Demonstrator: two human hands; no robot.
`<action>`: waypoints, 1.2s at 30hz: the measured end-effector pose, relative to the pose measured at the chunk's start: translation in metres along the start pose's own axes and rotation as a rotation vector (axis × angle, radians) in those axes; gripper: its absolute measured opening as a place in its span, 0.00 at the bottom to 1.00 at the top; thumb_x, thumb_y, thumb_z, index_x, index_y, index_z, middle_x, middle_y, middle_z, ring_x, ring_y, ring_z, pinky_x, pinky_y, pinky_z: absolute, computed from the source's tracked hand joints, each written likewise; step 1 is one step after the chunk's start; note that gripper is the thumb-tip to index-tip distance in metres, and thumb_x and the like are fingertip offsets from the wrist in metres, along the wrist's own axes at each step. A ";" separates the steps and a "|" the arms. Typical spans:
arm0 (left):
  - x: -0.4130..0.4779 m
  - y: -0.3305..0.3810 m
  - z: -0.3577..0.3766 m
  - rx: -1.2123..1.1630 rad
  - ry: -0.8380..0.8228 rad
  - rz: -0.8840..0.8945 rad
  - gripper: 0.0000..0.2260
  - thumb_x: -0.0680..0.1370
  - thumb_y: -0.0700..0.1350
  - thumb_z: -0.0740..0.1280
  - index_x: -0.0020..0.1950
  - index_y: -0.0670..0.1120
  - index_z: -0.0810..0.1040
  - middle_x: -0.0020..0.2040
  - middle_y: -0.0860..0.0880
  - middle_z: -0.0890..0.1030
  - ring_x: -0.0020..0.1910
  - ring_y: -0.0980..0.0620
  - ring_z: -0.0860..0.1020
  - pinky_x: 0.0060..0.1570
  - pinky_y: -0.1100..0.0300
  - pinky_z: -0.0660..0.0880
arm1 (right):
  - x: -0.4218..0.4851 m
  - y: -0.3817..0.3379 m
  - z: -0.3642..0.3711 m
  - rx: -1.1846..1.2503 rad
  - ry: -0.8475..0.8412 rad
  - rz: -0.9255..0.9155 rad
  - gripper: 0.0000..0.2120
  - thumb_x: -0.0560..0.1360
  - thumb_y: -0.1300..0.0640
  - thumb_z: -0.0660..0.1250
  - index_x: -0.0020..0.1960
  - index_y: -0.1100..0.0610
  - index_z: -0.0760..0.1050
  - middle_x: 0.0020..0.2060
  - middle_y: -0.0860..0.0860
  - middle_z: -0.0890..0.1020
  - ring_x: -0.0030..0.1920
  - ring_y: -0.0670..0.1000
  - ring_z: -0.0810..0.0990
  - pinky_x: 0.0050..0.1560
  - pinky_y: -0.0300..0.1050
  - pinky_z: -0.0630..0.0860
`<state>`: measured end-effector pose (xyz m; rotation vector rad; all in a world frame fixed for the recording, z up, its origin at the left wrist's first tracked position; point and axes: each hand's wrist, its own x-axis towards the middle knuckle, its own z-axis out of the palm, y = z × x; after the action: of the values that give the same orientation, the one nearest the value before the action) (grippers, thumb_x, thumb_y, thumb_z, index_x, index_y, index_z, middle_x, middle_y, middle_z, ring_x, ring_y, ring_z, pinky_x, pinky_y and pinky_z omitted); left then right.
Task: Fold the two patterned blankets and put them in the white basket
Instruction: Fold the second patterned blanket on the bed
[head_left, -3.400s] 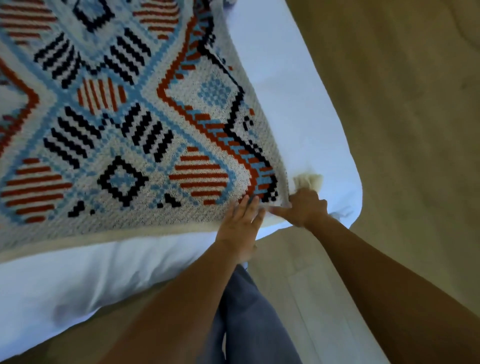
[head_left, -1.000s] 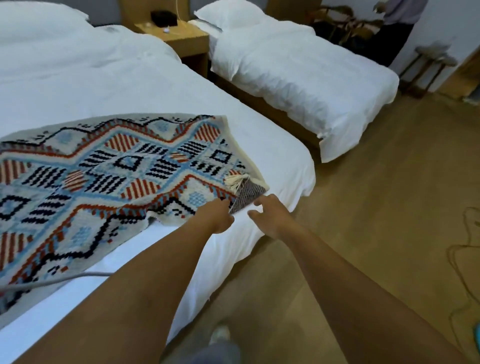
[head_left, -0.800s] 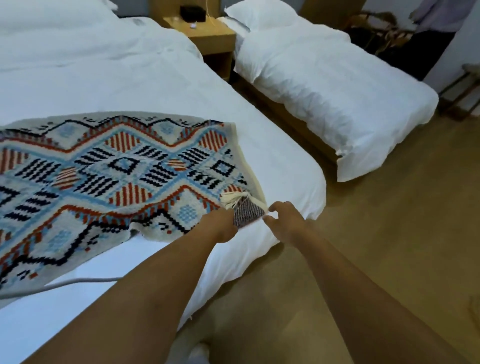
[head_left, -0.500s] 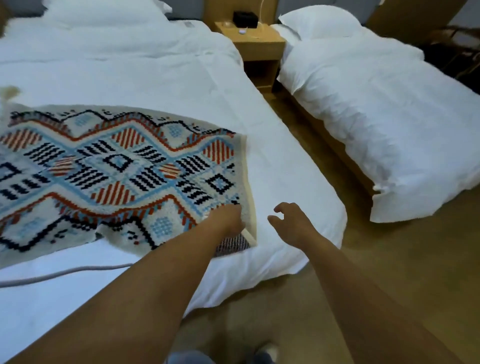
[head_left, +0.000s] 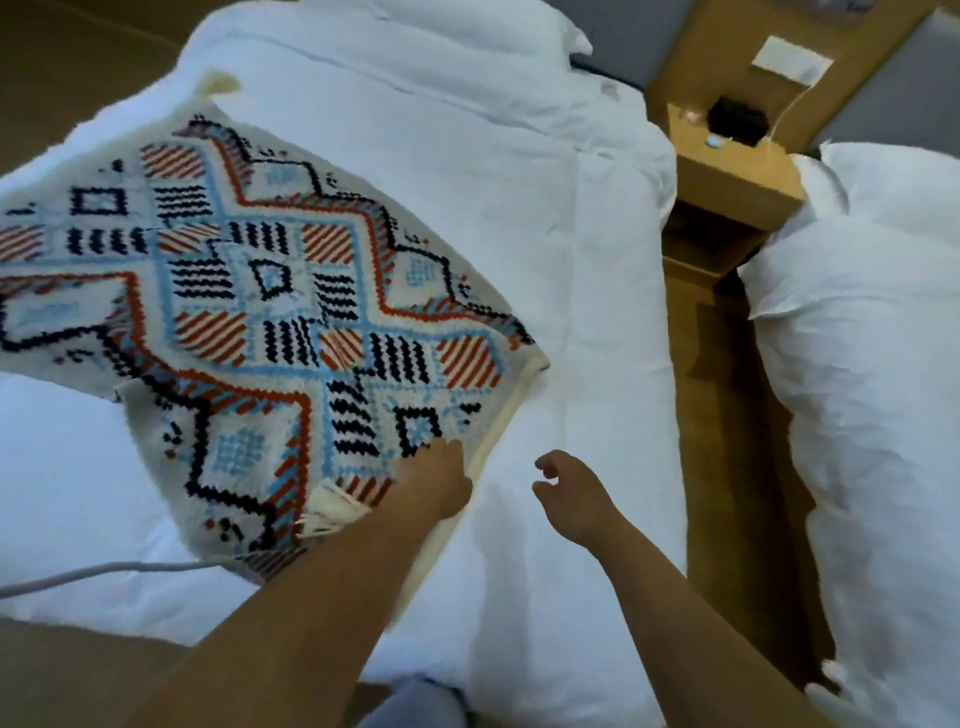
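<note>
A patterned blanket (head_left: 270, 312) in white, light blue, orange-red and black lies folded over itself on the white bed (head_left: 519, 208). Its near corner with a cream tassel is doubled over by my left wrist. My left hand (head_left: 436, 475) presses flat on the blanket's near right edge, next to the cream border. My right hand (head_left: 566, 491) hovers just right of it over the bare sheet, fingers loosely curled, holding nothing. No second blanket and no white basket are in view.
A grey cable (head_left: 104, 571) runs across the bed's near left edge. A wooden nightstand (head_left: 727, 171) with a black device stands between this bed and a second white bed (head_left: 872, 364) on the right. Wooden floor fills the gap between the beds.
My right hand has let go of the blanket corner and opened over the sheet. My left hand laid the corner down onto the blanket. My view turned left and down toward the bed.
</note>
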<state>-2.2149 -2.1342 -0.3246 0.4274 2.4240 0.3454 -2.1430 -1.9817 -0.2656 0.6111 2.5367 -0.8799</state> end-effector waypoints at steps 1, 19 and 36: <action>0.017 0.010 0.007 -0.010 0.006 -0.048 0.22 0.79 0.47 0.57 0.72 0.44 0.58 0.71 0.42 0.62 0.66 0.42 0.66 0.62 0.48 0.68 | 0.017 0.009 -0.005 0.030 -0.025 0.018 0.14 0.78 0.60 0.60 0.63 0.60 0.70 0.61 0.55 0.74 0.61 0.53 0.73 0.56 0.39 0.66; 0.189 0.041 0.106 0.058 0.284 -0.444 0.28 0.81 0.45 0.50 0.76 0.47 0.38 0.78 0.47 0.44 0.76 0.43 0.44 0.71 0.44 0.52 | 0.320 0.054 -0.014 1.372 -0.558 0.536 0.28 0.78 0.40 0.54 0.68 0.58 0.67 0.62 0.61 0.76 0.62 0.62 0.74 0.64 0.61 0.69; 0.218 0.222 0.071 -0.122 0.512 -0.224 0.18 0.79 0.39 0.55 0.69 0.48 0.64 0.63 0.48 0.75 0.56 0.47 0.72 0.51 0.54 0.73 | 0.392 0.088 -0.193 0.651 0.465 -0.161 0.14 0.66 0.71 0.58 0.30 0.54 0.71 0.29 0.46 0.74 0.32 0.45 0.73 0.29 0.36 0.70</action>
<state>-2.2831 -1.8381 -0.4221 0.0049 2.8879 0.5535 -2.4646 -1.6864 -0.3572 0.8896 2.6970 -1.8408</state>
